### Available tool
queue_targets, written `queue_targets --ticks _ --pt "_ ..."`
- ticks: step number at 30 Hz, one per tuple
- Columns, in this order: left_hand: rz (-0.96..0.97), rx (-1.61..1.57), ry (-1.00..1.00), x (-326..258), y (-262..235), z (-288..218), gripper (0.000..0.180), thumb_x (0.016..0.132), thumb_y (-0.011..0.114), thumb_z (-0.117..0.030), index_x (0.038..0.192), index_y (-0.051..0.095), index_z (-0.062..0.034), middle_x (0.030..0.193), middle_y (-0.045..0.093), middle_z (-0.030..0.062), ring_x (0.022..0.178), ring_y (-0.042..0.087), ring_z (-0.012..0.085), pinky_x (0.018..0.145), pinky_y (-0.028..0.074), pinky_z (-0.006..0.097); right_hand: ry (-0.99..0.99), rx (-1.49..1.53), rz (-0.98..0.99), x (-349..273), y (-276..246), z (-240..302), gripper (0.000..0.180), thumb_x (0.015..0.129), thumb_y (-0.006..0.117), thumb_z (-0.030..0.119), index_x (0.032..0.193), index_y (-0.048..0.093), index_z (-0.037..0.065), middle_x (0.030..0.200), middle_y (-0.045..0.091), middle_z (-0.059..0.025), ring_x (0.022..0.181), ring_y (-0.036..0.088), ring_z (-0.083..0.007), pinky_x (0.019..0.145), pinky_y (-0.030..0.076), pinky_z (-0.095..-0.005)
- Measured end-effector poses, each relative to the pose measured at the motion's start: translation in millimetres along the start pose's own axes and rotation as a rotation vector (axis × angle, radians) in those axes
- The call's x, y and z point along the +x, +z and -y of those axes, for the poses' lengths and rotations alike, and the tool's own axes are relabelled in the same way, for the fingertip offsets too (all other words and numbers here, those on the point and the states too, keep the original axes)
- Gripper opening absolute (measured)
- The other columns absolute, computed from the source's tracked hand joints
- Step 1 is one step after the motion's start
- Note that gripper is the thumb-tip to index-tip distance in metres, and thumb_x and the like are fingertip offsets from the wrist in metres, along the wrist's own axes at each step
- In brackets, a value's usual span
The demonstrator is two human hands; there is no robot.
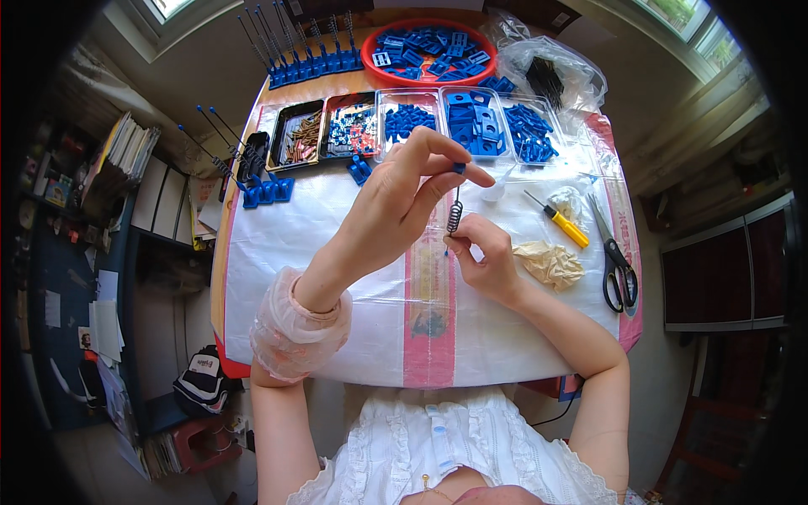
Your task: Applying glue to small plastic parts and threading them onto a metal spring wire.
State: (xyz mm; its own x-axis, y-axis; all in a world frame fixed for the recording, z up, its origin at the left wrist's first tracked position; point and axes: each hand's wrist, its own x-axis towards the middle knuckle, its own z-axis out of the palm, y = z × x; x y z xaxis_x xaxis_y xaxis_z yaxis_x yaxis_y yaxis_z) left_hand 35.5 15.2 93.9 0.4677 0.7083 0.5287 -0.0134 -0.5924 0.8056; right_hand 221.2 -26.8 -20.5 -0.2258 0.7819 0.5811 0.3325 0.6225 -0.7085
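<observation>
Over the middle of the table, my left hand (400,189) is closed in a pinch on a small blue plastic piece (459,168). Below that piece stands a thin dark wire with a black coil spring (455,217) around it, held upright. The lower end of the spring is between the thumb and fingers of my right hand (486,257), and a small blue tip shows beneath. My fingers partly hide how the blue piece meets the wire. Just beyond my left hand is a box of small blue parts (410,119). Near my right hand lies a crumpled cream cloth or glove (551,263).
A yellow-handled screwdriver (568,227) and black-handled scissors (620,273) lie at right. Boxes of screws (300,139), small mixed parts (350,124) and blue pieces (474,122) line the back. Behind them stand a red basin (367,63) and a row of blue spring-and-rod assemblies (316,67).
</observation>
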Motion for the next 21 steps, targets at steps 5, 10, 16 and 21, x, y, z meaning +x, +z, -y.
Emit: queue_targets --ticks 5,10,16,21 --pt "0.023 0.273 0.077 5 -5 -10 0.015 0.100 0.061 -0.005 0.112 0.051 -0.0065 0.099 0.079 0.0056 0.095 0.073 0.0205 0.096 0.040 0.036 -0.003 0.014 -0.010 -1 1 -2 0.014 0.082 0.072 -0.011 0.091 0.063 -0.003 0.082 0.063 -0.0132 0.067 0.062 -0.0251 0.058 0.050 -0.0331" --pt "0.091 0.224 0.039 5 -9 -13 0.014 0.103 0.054 0.002 0.114 0.047 -0.0026 0.107 0.078 0.0143 0.101 0.075 0.0242 0.087 0.056 0.033 0.000 0.008 -0.001 0 1 -1 0.014 0.082 0.072 -0.011 0.091 0.063 -0.003 0.081 0.062 -0.0129 0.067 0.062 -0.0248 0.058 0.050 -0.0330" --pt "0.153 0.119 -0.034 -1 -5 0 0.017 0.104 0.052 0.001 0.118 0.045 -0.0050 0.114 0.077 0.0135 0.108 0.070 0.0211 0.095 0.051 0.034 0.019 0.010 -0.009 -1 1 -2 0.013 0.083 0.071 -0.010 0.090 0.063 -0.003 0.081 0.062 -0.0124 0.066 0.062 -0.0238 0.058 0.050 -0.0332" --pt "0.181 -0.068 -0.206 -3 -5 -1 0.023 0.104 0.052 0.002 0.124 0.043 -0.0060 0.116 0.076 0.0129 0.113 0.065 0.0185 0.101 0.046 0.035 0.023 0.014 -0.018 -2 3 -6 0.013 0.083 0.071 -0.009 0.090 0.063 -0.003 0.080 0.062 -0.0124 0.066 0.062 -0.0235 0.058 0.049 -0.0333"
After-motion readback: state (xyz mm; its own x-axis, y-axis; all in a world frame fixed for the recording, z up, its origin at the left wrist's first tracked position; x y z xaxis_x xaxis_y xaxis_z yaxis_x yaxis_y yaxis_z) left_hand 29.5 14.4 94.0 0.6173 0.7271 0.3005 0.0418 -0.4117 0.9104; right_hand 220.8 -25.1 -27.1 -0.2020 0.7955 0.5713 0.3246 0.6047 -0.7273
